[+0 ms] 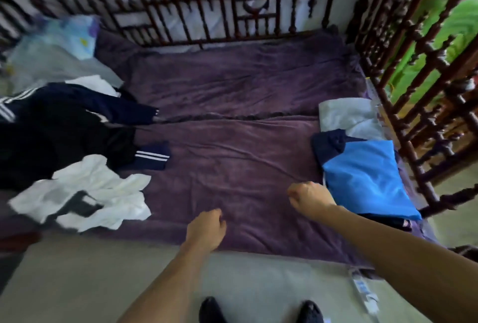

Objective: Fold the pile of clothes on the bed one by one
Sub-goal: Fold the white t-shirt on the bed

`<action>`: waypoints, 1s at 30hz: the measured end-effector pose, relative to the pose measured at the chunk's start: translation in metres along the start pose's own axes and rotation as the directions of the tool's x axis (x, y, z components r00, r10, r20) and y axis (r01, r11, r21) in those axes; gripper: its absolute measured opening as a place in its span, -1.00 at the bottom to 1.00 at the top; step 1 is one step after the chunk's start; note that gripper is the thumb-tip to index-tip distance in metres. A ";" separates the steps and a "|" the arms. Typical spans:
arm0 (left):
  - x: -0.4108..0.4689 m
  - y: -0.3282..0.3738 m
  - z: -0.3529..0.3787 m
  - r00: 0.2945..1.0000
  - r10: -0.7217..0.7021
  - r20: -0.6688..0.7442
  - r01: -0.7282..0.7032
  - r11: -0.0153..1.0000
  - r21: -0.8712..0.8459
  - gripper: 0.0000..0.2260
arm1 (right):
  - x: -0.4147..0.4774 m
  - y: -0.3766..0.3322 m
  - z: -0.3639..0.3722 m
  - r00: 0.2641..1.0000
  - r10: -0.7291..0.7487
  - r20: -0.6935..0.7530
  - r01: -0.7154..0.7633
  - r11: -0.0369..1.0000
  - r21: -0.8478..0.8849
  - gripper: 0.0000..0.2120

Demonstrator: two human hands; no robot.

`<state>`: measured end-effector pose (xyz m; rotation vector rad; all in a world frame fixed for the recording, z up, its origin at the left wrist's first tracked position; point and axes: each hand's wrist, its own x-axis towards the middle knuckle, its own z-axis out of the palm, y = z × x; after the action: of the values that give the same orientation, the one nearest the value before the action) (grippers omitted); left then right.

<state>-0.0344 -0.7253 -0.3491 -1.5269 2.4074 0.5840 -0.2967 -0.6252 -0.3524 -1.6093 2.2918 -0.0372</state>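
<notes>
Step in hand: between garments. The left hand (207, 227) and right hand (307, 197) hovered over the purple blanket (232, 167), each grip curled closed on nothing. The unfolded pile, a white garment (85, 193) and a navy striped track jacket (64, 121), lay at the left. A folded blue shirt (367, 178) sat at the right beside a grey garment (346, 115). Judged next: reach left, lift the white garment and spread it mid-blanket.

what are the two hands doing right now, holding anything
Left hand: closed, fingers curled, holding nothing.
Right hand: closed, fingers curled, holding nothing, next to the folded blue shirt.
</notes>
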 end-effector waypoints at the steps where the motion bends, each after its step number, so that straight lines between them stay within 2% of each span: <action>1: -0.005 -0.021 -0.007 1.000 -0.024 -0.018 0.024 1.000 -0.009 -0.75 | 0.007 -0.023 -0.002 0.999 -0.036 -0.005 0.036 0.999 0.004 -0.79; 5: -0.022 -0.115 -0.033 0.995 -0.093 -0.044 0.092 0.995 -0.028 -0.76 | 0.035 -0.120 0.002 0.990 -0.140 -0.014 0.140 0.990 -0.029 -0.83; 12: -0.042 -0.304 -0.084 0.978 -0.196 -0.077 0.192 0.980 -0.062 -0.73 | 0.089 -0.302 0.025 0.977 -0.214 -0.004 0.214 0.976 -0.033 -0.84; 16: -0.044 -0.382 -0.112 0.958 -0.273 -0.087 0.268 0.961 -0.066 -0.73 | 0.112 -0.389 0.032 0.964 -0.264 0.029 0.264 0.964 -0.015 -0.81; 24: -0.007 -0.486 -0.131 0.945 -0.319 -0.071 0.309 0.943 -0.119 -0.77 | 0.192 -0.498 0.062 0.935 -0.301 0.189 0.315 0.948 -0.045 -0.76; 30: 0.064 -0.571 -0.136 0.939 -0.342 0.028 0.343 0.936 -0.080 -0.77 | 0.277 -0.565 0.129 0.904 -0.264 0.338 0.255 0.964 0.072 -0.71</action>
<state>0.4557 -1.0533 -0.3709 -1.9133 2.0559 0.6213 0.1711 -1.0600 -0.4251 -1.7408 1.7984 0.1403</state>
